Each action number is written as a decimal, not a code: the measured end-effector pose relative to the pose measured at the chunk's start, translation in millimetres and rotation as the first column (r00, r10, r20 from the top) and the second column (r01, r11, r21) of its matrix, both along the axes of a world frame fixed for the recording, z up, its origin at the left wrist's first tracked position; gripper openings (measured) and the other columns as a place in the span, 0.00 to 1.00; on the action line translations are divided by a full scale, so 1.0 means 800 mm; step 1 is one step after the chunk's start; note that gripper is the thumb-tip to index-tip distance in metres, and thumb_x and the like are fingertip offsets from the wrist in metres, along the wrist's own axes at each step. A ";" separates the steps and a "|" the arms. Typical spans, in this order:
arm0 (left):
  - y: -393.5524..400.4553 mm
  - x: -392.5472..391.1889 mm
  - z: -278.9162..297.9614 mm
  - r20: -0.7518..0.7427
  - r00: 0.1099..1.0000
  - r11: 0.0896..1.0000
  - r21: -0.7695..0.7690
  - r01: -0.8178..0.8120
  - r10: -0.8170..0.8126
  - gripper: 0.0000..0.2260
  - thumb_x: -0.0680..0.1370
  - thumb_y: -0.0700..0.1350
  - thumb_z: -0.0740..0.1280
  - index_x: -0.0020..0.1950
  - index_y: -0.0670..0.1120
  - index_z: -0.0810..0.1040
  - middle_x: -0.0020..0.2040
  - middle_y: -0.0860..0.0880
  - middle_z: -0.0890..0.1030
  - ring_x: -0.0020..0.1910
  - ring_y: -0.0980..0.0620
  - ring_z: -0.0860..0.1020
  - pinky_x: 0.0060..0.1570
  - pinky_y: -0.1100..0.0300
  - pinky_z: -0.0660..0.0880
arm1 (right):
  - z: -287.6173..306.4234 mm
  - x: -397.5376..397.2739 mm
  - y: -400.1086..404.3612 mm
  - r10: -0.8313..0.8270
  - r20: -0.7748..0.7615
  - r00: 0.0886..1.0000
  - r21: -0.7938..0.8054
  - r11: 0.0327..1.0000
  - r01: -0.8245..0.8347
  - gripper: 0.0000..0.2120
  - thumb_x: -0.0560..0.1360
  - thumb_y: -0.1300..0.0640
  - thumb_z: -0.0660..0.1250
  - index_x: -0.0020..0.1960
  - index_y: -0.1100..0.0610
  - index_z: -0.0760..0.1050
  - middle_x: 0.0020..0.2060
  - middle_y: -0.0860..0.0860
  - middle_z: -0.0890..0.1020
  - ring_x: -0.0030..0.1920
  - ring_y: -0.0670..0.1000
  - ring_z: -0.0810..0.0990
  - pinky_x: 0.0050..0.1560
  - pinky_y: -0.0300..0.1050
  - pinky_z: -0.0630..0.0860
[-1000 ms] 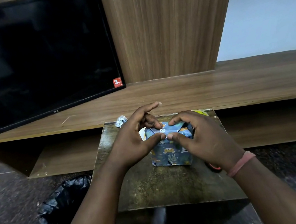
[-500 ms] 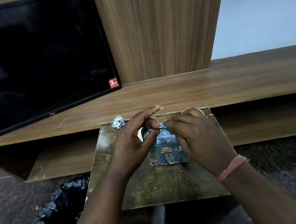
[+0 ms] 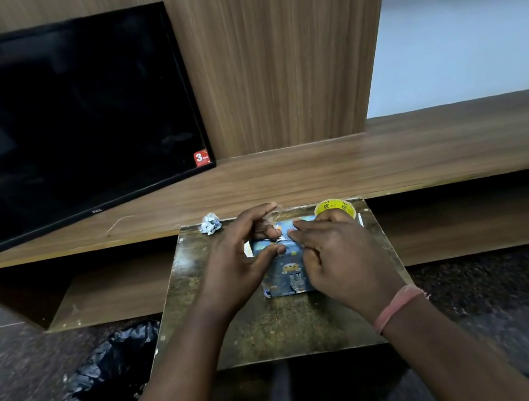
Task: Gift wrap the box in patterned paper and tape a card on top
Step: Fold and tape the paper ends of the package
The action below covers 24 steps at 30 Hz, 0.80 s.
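A small box (image 3: 285, 275) wrapped in blue cartoon-patterned paper sits on a worn dark board (image 3: 276, 330). My left hand (image 3: 236, 263) grips the box's left top edge, thumb along the front and fingers curled over the top, index finger raised. My right hand (image 3: 338, 258) presses straight fingers onto the folded paper on top of the box. A yellow tape roll (image 3: 333, 207) stands just behind my right hand. A thin clear strip, seemingly tape, runs from my left index fingertip toward the roll. A white edge (image 3: 248, 249) shows beside the box's left end.
A crumpled paper scrap (image 3: 210, 223) lies at the board's far left corner. A long wooden shelf (image 3: 422, 154) runs behind, with a black TV (image 3: 61, 128) leaning on it. A black plastic bag (image 3: 110, 373) sits on the floor to the left.
My right hand has shifted from holding the box's right side to pressing on its top, uncovering the tape roll. The left hand keeps its grip. The camera has tilted upward.
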<state>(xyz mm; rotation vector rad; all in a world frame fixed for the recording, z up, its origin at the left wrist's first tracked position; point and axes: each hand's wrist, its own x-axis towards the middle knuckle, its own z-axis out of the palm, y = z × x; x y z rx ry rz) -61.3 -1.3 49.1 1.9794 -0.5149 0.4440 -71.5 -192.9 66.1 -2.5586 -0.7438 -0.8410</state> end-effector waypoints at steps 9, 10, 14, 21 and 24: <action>-0.010 -0.004 -0.001 0.053 0.996 0.997 0.026 -0.078 0.077 0.27 0.73 0.34 0.77 0.69 0.51 0.77 0.48 0.54 0.84 0.50 0.58 0.83 0.56 0.66 0.77 | -0.026 0.007 -0.001 -0.032 -0.058 0.998 0.186 0.982 0.042 0.11 0.68 0.66 0.78 0.49 0.57 0.86 0.50 0.54 0.85 0.49 0.54 0.79 0.54 0.39 0.71; -0.010 -0.004 -0.001 0.039 0.997 0.997 0.013 -0.074 0.073 0.26 0.74 0.34 0.77 0.69 0.51 0.78 0.48 0.54 0.84 0.50 0.57 0.83 0.56 0.64 0.78 | -0.026 0.005 0.000 -0.035 -0.076 0.997 0.228 0.972 0.052 0.09 0.69 0.66 0.77 0.48 0.56 0.86 0.49 0.54 0.83 0.49 0.53 0.78 0.51 0.41 0.74; -0.008 -0.002 -0.003 0.016 0.998 0.998 -0.003 -0.058 0.058 0.26 0.74 0.34 0.77 0.69 0.51 0.77 0.48 0.55 0.83 0.51 0.55 0.83 0.56 0.62 0.79 | -0.020 0.010 0.005 -0.035 -0.205 0.978 0.289 0.953 0.095 0.06 0.72 0.55 0.76 0.47 0.54 0.83 0.46 0.48 0.76 0.50 0.51 0.74 0.48 0.52 0.77; -0.004 0.005 0.000 -0.021 1.000 1.000 -0.004 -0.020 0.020 0.29 0.74 0.30 0.73 0.72 0.51 0.75 0.48 0.59 0.81 0.49 0.56 0.82 0.55 0.66 0.75 | 0.009 0.007 0.024 -0.009 -0.376 0.927 0.488 0.848 0.206 0.19 0.69 0.37 0.73 0.57 0.41 0.76 0.47 0.36 0.78 0.57 0.43 0.71 0.64 0.56 0.66; -0.003 0.005 0.002 -0.025 1.000 1.000 -0.007 -0.003 0.003 0.31 0.74 0.31 0.75 0.71 0.55 0.75 0.49 0.60 0.81 0.50 0.56 0.83 0.55 0.64 0.78 | 0.018 0.014 0.027 0.035 -0.376 0.926 0.549 0.814 0.192 0.20 0.68 0.43 0.77 0.57 0.41 0.76 0.46 0.34 0.81 0.59 0.41 0.73 0.65 0.54 0.68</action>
